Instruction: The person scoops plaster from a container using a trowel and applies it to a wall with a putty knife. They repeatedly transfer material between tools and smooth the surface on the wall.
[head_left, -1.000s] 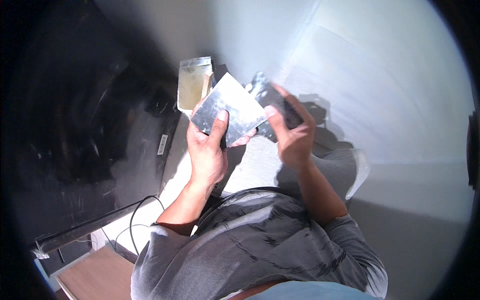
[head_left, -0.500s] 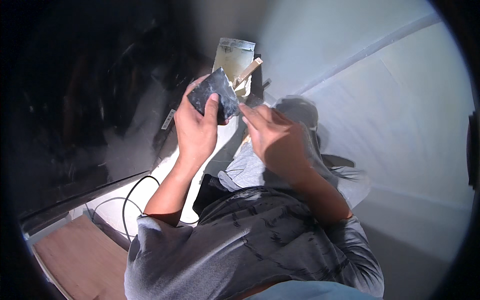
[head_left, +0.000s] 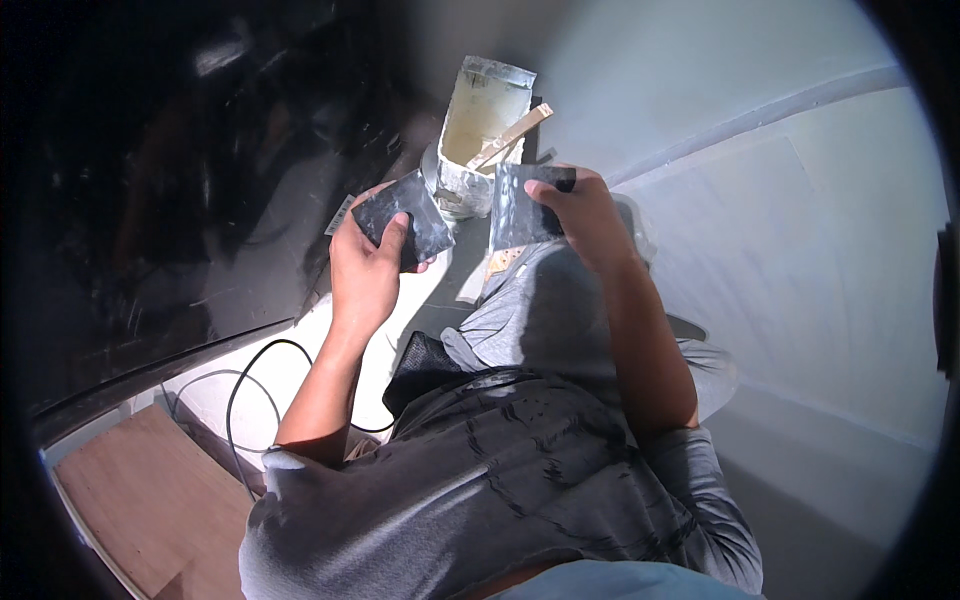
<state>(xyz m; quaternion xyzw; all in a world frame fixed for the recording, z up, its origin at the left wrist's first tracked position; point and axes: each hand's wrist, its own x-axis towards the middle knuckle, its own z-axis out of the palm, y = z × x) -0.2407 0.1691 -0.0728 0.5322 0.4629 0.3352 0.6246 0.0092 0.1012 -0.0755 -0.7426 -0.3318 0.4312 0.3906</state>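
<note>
A dark, flat square putty spreader (head_left: 425,228), smeared with whitish residue, is gripped by my left hand (head_left: 362,280), its thumb across the face. My right hand (head_left: 598,228) pinches a second spreader (head_left: 516,212) of similar size, streaked white along its left side. The two spreaders are held apart, with a gap between them. Just beyond them stands an open, cut-away plastic container (head_left: 466,188) crusted with pale putty. A wooden stick (head_left: 518,132) leans in it, its upper end sticking out to the right.
A dark glossy panel (head_left: 180,220) rises on the left, and a pale wall (head_left: 730,230) is on the right. At the lower left lie a brown wooden board (head_left: 150,500) and a looped black cable (head_left: 234,390). My bent leg in grey trousers (head_left: 560,300) lies below the right hand.
My hands have moved apart; before, the right fingers were at the edge of the left spreader. The right spreader now shows its face, and more of the container is visible.
</note>
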